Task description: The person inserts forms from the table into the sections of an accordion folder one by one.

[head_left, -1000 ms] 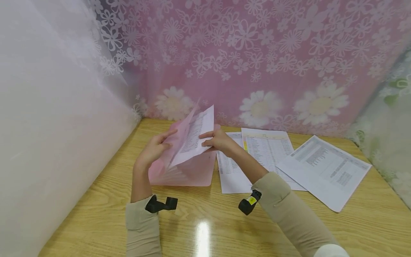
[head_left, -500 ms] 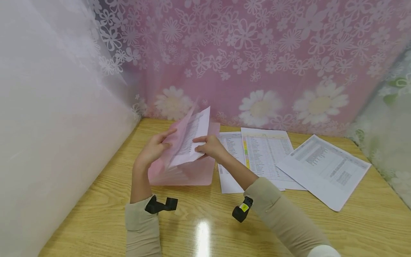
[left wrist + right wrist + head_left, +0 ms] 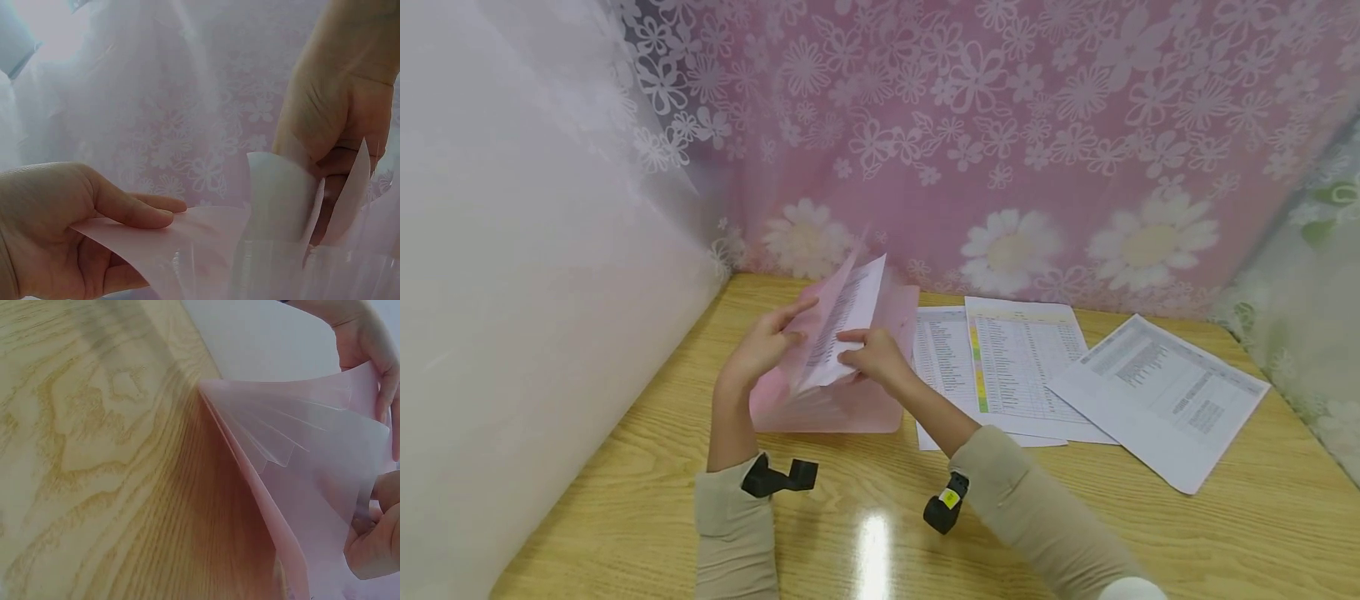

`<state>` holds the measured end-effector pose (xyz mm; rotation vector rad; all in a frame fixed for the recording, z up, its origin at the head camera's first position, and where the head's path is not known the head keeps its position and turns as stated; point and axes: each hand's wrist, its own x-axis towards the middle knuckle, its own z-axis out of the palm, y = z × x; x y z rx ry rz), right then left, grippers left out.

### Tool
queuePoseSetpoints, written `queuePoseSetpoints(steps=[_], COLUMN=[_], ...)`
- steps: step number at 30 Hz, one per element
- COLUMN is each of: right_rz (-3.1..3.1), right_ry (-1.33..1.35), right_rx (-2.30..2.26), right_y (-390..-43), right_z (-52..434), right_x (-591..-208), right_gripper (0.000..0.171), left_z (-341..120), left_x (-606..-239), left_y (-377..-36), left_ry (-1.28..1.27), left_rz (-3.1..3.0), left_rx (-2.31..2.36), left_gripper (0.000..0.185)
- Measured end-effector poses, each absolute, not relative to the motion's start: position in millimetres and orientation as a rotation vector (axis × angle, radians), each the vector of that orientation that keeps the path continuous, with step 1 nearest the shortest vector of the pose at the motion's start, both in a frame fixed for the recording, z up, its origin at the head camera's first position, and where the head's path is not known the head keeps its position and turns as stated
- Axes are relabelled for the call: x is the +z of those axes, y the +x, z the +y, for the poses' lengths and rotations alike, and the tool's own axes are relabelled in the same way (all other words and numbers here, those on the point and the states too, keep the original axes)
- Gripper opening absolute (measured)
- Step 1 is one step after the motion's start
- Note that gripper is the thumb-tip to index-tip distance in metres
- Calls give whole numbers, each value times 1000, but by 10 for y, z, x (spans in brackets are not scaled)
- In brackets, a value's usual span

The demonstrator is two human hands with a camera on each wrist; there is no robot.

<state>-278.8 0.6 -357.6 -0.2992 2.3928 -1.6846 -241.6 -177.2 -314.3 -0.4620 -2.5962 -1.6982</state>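
Between my two hands, the pink folder (image 3: 850, 392) stands open on the bench (image 3: 865, 517). My left hand (image 3: 763, 346) pinches its front flap back, thumb on top, while my right hand (image 3: 868, 358) closes its grip on a printed sheet (image 3: 842, 329) half down in a pocket. Best, I judge, to keep the flap wide and the sheet straight. More papers (image 3: 1022, 367) lie right of my grip.
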Motion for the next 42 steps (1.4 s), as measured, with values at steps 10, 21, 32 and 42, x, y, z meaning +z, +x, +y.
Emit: queuePoseSetpoints(steps=[10, 21, 32, 42], right_rz=[2392, 2267, 2266, 2250], right_ry=[-290, -357, -383, -400], right_rx=[-1644, -1623, -1659, -1666], right_y=[-2802, -2755, -2727, -2698], right_z=[-32, -1, -4, 128], right_x=[-3608, -3505, -3503, -3464], right_gripper=[35, 39, 28, 29], left_z=[-1765, -1838, -1862, -1820], left_x=[-3144, -3160, -3150, -3182], left_y=[-2414, -2421, -2400, -2428], left_ry=[-492, -458, -427, -469], left_rz=[-2609, -2617, -2596, -2557], left_rx=[-1685, -1706, -1710, -1749], left_gripper=[53, 54, 54, 52])
